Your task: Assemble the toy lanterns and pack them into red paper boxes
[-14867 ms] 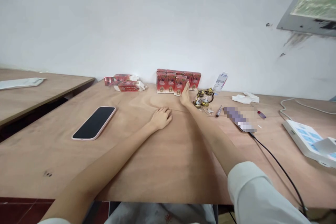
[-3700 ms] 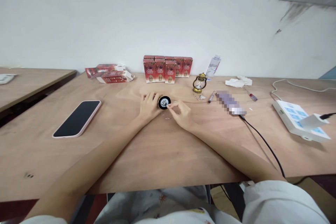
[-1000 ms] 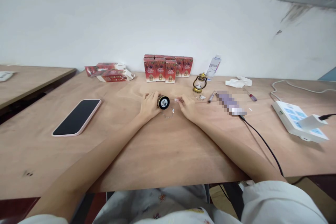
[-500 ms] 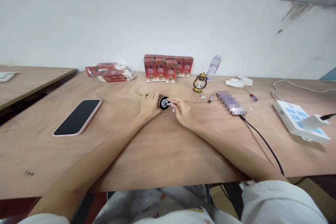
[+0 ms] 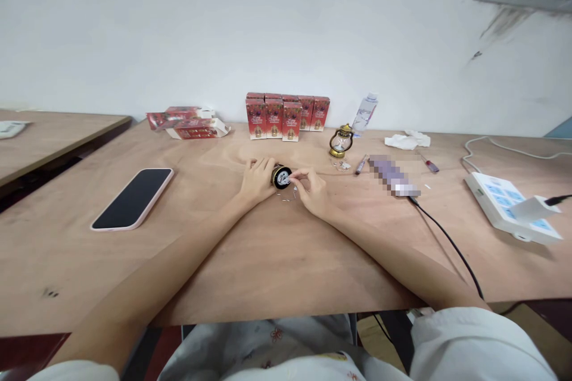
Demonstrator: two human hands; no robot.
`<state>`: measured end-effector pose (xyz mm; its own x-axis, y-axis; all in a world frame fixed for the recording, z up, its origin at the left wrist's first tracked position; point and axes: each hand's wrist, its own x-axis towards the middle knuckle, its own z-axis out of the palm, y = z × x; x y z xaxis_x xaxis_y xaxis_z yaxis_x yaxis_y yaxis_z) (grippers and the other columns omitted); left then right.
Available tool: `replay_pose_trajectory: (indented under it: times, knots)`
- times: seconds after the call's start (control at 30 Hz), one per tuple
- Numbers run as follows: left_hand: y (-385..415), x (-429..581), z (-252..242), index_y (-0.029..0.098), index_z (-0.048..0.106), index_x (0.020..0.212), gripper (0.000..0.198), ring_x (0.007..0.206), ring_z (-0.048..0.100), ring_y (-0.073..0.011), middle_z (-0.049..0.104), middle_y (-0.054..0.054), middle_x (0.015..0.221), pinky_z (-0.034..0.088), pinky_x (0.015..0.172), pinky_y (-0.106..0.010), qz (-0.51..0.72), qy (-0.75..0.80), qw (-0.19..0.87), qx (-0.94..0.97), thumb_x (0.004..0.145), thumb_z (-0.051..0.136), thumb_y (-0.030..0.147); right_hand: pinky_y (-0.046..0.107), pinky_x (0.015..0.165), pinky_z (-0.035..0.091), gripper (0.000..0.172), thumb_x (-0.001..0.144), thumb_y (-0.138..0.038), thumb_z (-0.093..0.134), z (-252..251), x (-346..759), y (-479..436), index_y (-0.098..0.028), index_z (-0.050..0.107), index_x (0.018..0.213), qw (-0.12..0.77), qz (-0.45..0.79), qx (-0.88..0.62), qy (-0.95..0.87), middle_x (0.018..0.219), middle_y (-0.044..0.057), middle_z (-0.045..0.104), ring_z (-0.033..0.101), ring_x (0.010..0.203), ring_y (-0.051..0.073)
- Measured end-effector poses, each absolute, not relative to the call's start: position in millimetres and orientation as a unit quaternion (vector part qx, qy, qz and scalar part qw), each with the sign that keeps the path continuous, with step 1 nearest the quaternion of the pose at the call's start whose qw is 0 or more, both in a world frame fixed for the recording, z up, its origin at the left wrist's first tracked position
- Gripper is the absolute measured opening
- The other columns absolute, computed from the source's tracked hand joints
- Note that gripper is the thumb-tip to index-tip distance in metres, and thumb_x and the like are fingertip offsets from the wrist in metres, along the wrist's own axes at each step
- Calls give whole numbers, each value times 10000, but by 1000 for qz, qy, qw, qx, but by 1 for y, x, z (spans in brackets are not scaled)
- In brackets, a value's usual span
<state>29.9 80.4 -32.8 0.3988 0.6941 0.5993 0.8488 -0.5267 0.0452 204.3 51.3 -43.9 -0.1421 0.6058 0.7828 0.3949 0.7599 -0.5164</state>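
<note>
Both bare forearms stretch forward and converge near the middle, wrists low. The left hand [image 5: 257,180] lies palm down, its fingers [image 5: 264,165] curled around something small. The right hand [image 5: 313,190] sits just beside it — thumb and forefinger pinched together at the tips, pointing left toward the other hand, the remaining fingers loosely bent. A pale sleeve covers the right upper arm.

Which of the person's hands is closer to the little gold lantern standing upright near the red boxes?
Right. The right hand lies just in front of the standing lantern; the left hand is further off, to its left.
</note>
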Motion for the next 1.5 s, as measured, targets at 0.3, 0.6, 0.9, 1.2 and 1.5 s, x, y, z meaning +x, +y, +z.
replay_pose_trajectory:
  times: [0.3,0.6,0.9,1.2,1.5]
  knots:
    - [79,33,-31,177,515,966,259,899,603,-275,664,-114,935,339,835,-403,-271,-447,157,-838,773,549,347,317,731,531,178,918,-369,456,-43,205,51,-229,548,860,549,70,-337,-761,814,36,681,662,762,171]
    - [79,32,-31,185,531,959,229,911,593,-279,663,-113,933,338,836,-408,-264,-438,166,-843,784,527,334,330,763,522,199,918,-374,449,-45,206,54,-230,567,848,522,93,-335,-779,818,36,676,652,783,179]
    - [80,31,-33,186,544,953,219,916,589,-282,661,-117,931,341,818,-405,-270,-441,168,-840,789,514,329,374,840,527,163,902,-247,476,-42,205,52,-254,592,788,530,33,-306,-790,809,35,685,638,933,197]
    - [79,27,-32,180,513,941,188,908,593,-270,660,-93,935,343,790,-387,-317,-494,132,-799,833,483,331,472,999,447,336,872,-216,458,-41,205,46,-182,524,1199,403,-12,-289,-868,1278,158,563,482,1259,252]
    - [77,29,-32,174,536,950,249,885,600,-267,659,-107,936,344,796,-389,-300,-443,142,-833,775,527,352,326,921,538,183,913,-180,468,-44,209,53,-215,630,988,522,5,-270,-809,945,58,719,594,1150,177]
